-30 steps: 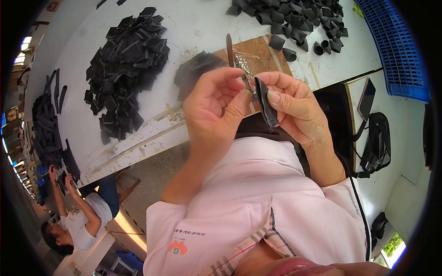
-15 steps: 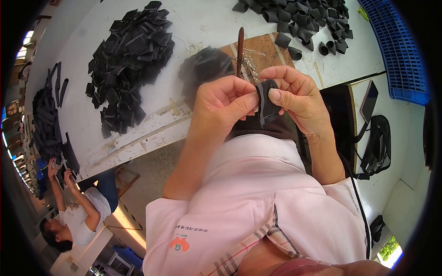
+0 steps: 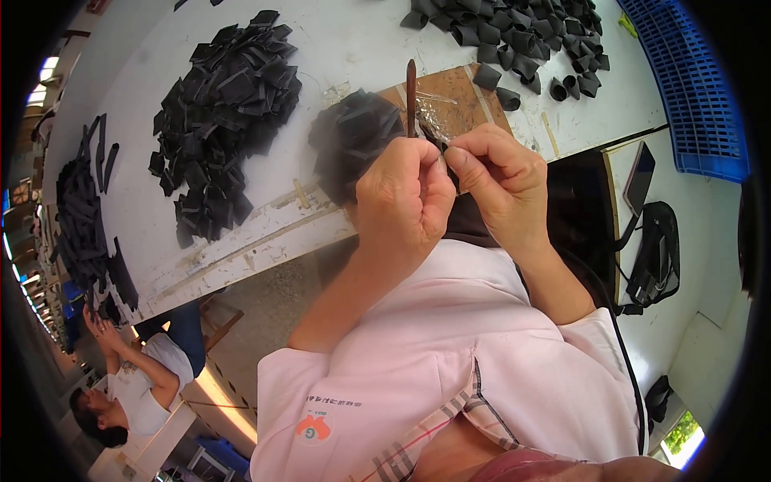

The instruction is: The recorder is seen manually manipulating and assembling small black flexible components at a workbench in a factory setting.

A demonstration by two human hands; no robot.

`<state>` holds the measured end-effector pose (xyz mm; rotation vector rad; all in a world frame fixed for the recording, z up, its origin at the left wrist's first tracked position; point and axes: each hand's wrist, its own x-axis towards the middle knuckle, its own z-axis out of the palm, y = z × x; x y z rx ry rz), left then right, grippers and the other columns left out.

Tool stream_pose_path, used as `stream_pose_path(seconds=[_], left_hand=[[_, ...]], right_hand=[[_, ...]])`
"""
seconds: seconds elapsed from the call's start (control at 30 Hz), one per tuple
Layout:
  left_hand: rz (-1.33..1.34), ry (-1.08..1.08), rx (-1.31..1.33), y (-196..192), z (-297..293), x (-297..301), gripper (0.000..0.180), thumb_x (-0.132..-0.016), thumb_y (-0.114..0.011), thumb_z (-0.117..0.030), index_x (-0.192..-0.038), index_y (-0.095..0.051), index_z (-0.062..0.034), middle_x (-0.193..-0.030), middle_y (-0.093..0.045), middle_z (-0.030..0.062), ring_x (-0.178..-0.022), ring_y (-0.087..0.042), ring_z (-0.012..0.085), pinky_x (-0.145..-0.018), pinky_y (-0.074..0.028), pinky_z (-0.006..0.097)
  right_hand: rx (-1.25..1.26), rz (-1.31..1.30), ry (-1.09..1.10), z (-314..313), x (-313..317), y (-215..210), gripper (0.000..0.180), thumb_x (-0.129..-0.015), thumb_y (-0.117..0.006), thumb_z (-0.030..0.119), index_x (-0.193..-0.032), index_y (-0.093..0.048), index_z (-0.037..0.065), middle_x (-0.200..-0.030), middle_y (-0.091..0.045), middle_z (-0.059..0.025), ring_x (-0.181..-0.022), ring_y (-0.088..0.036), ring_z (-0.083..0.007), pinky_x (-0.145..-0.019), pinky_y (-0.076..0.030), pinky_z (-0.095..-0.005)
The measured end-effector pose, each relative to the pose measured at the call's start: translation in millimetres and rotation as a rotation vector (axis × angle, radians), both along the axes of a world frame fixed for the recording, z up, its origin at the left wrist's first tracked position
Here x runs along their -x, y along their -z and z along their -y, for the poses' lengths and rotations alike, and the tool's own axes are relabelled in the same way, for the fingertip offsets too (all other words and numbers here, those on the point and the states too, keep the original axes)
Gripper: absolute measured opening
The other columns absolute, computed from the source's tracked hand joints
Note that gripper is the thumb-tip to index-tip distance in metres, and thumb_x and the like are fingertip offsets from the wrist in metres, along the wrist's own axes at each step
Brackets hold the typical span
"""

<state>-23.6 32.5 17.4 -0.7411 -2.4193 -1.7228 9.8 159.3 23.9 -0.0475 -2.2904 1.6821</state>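
Between my two hands is a small black fabric piece, mostly hidden by my fingers. My left hand is closed, its thumb and forefinger pinching at the piece's left side. My right hand pinches the other side with thumb and fingertips. A brown pointed stick stands up just beyond my left hand; its lower end is hidden behind that hand, and I cannot tell whether they touch. Beneath lies a brown board with shiny clear scraps. Left of my left hand is a blurred heap of black pieces.
A large pile of flat black pieces lies on the white table. Folded black loops are heaped at the far right, beside a blue plastic basket. A black mesh pouch lies right. A co-worker handles black strips.
My hands have turned inward and my fingers have closed further over the black fabric piece, which showed broadly before. My left hand has come up against the stick's lower part in view.
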Motion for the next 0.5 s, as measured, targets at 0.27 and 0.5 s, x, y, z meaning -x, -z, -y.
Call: stream_pose_path(seconds=[0.27,0.5], left_hand=[[0.598,-0.184,-0.566,7.9,-6.4,9.2,0.012,-0.074,-0.054,0.004,-0.084,-0.048,-0.0007,-0.066,-0.052,0.0045,-0.041,-0.043,0.0056,-0.035,-0.034,0.022],[1.107,0.349,-1.079,5.2,15.3,17.0,0.019,-0.074,-0.050,0.005,-0.092,-0.049,-0.0009,-0.073,-0.052,0.0065,-0.037,-0.030,0.0034,-0.035,-0.024,0.017]], right_hand=[[-0.572,-0.265,0.167,12.8,12.1,15.5,0.009,-0.067,-0.060,-0.002,-0.075,-0.056,0.001,-0.065,-0.048,-0.0078,-0.055,-0.050,-0.0244,-0.047,-0.040,-0.0327],[0.670,0.339,-0.065,-2.6,16.3,11.2,0.007,-0.073,-0.061,0.004,-0.076,-0.058,0.000,-0.061,-0.050,0.0005,-0.049,-0.043,-0.0065,-0.041,-0.030,-0.0184]])
